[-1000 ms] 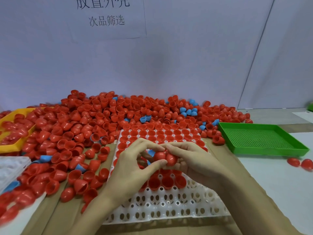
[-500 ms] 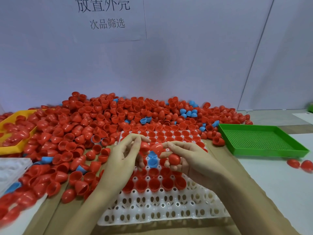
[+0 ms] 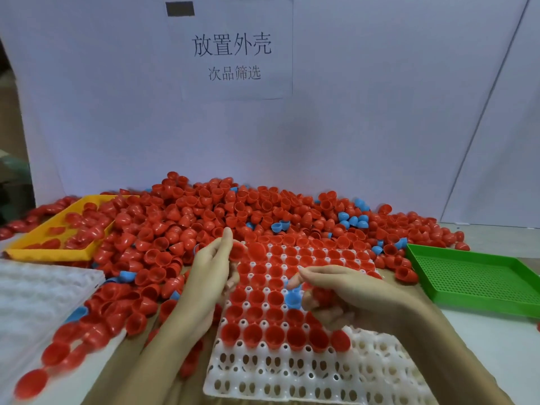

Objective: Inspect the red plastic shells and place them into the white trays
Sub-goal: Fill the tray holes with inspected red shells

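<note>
Hands apart since 0.5 s ago: left hand (image 3: 211,268) up toward far-left corner of white perforated plastic tray (image 3: 280,375), fingers straight, touching red plastic half-shell (image 3: 238,249) at tray edge; can't tell if gripped. Right hand (image 3: 347,290) low over tray's right side, fingers curled round red shells, partly hidden. Blue plastic shell (image 3: 293,298) sits in pocket mid-tray, prob reject. Near rows unfilled. Loose red shell pile (image 3: 181,223) beyond tray's far edge.

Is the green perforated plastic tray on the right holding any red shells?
No, the green perforated plastic tray shows only its bare mesh floor; red shells lie just outside its rim.
</note>
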Demonstrator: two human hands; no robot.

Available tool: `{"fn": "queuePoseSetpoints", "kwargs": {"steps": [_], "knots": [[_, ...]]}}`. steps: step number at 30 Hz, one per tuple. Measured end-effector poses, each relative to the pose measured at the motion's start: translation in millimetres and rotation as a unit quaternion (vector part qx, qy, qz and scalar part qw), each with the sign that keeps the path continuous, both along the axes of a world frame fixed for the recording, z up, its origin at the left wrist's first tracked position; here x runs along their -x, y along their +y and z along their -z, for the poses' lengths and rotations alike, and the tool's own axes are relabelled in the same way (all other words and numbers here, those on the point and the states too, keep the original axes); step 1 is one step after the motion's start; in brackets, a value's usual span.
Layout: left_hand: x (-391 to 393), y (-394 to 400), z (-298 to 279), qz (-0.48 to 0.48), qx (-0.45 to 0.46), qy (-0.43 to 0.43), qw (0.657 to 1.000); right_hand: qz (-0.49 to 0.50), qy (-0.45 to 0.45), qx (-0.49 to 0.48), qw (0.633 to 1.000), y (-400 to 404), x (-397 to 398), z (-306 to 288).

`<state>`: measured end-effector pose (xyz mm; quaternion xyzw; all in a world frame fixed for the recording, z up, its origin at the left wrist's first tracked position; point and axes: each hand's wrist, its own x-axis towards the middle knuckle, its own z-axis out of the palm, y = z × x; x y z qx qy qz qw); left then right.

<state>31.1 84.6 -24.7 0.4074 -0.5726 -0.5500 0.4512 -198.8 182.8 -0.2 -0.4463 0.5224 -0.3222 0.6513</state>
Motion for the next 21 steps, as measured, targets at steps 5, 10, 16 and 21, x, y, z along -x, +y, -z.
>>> {"fn": "queuePoseSetpoints", "kwargs": {"steps": [5,10,16,21], "knots": [[-24,-17,-3,-0.134,-0.007,0.058,0.989,0.020,0.091,0.075,0.993,-60,-38,-47],[-19,-17,1,-0.075,-0.049,0.057,0.994,0.096,-0.003,0.182,0.979,-86,-57,-58],[-6,-1,-1,0.007,-0.041,0.029,0.999,0.073,0.206,0.292,0.931,-45,-46,-23],[6,15,-2,0.082,-0.035,0.015,0.996,0.085,0.180,0.314,0.928,-3,-30,1]]}}
